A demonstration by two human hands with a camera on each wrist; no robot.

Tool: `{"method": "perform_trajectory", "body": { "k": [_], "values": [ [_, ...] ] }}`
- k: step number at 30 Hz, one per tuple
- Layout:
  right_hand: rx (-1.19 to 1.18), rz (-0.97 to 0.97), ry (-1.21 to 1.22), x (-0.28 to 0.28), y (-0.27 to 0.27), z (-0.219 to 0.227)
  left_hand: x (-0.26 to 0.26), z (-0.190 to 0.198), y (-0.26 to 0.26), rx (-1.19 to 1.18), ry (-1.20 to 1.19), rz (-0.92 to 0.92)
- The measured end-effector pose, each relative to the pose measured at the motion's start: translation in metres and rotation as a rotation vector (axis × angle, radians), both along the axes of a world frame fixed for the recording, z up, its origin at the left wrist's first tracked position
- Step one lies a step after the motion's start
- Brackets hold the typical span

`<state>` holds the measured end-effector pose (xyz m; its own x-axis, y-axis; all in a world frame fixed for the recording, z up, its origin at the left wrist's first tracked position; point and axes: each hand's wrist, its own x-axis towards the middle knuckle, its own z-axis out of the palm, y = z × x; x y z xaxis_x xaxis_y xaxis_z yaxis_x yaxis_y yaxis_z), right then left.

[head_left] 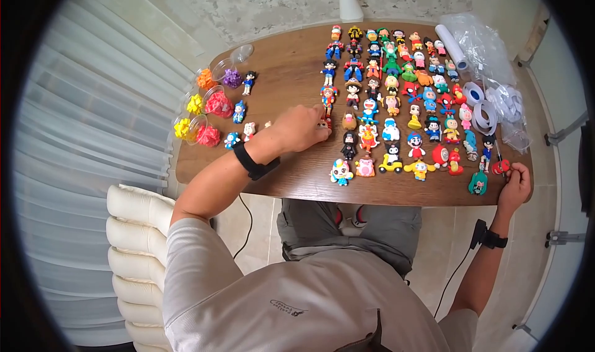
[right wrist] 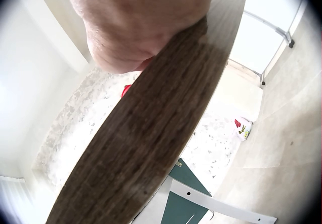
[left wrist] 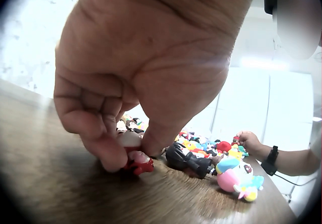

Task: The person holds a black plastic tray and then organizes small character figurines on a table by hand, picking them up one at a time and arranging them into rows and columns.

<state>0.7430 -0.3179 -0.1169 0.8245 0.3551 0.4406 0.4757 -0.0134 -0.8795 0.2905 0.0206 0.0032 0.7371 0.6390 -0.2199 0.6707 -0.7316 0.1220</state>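
My left hand (head_left: 300,129) reaches over the table and pinches a small red-and-white figurine (left wrist: 138,162) between thumb and fingers, low at the wooden surface. In the head view the hand covers most of that figurine. It lies below a figurine in blue and red (head_left: 328,95) in the leftmost column of the large group. A black-clad figurine (head_left: 348,146) lies close by. At the table's right edge my right hand (head_left: 517,188) holds a small red figurine (head_left: 500,166) at its fingertips. Beside it are a teal-haired figurine (head_left: 478,181) and a dark-haired figurine in blue (head_left: 488,149).
Clear cups of colourful pieces (head_left: 218,103) stand at the left, with several figurines such as a blue one (head_left: 239,111) nearby. Plastic bags (head_left: 480,51), a white roll (head_left: 450,47) and tape rolls (head_left: 484,116) lie at the right. A cream chair (head_left: 139,228) stands left.
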Motion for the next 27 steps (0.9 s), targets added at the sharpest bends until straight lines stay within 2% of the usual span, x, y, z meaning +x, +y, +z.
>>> {"method": "perform_trajectory", "body": {
  "k": [4,8,9,11,14,15,18,21,24,27],
  "values": [
    [0.004,0.001,-0.007,0.003,0.001,-0.001,-0.007,0.039,-0.004,0.111,0.006,0.1],
    [0.02,0.011,0.007,0.006,-0.001,-0.004,-0.051,0.061,0.028,0.084,-0.036,0.163],
    [0.017,0.008,0.014,0.007,-0.001,-0.005,-0.06,0.062,0.029,0.122,0.038,0.18],
    [0.011,0.003,0.013,0.006,0.0,-0.004,-0.075,0.058,0.023,0.194,0.186,0.211],
    [0.01,0.005,0.016,0.006,0.001,-0.005,-0.086,0.048,0.006,0.191,0.264,0.126],
    [0.011,0.005,0.015,0.007,0.0,-0.005,-0.092,0.033,0.01,0.188,0.274,0.128],
    [0.003,0.018,0.002,0.004,0.0,-0.001,-0.093,0.022,0.005,0.111,0.175,0.258],
    [0.033,0.037,0.007,0.008,0.001,-0.005,-0.099,-0.002,0.017,0.177,0.09,0.257],
    [0.017,0.021,0.004,0.006,0.001,-0.003,-0.084,0.018,0.009,0.213,0.121,0.206],
    [0.024,0.022,0.006,0.005,0.001,-0.003,-0.083,0.018,0.005,0.174,-0.086,0.148]
  ]
}}
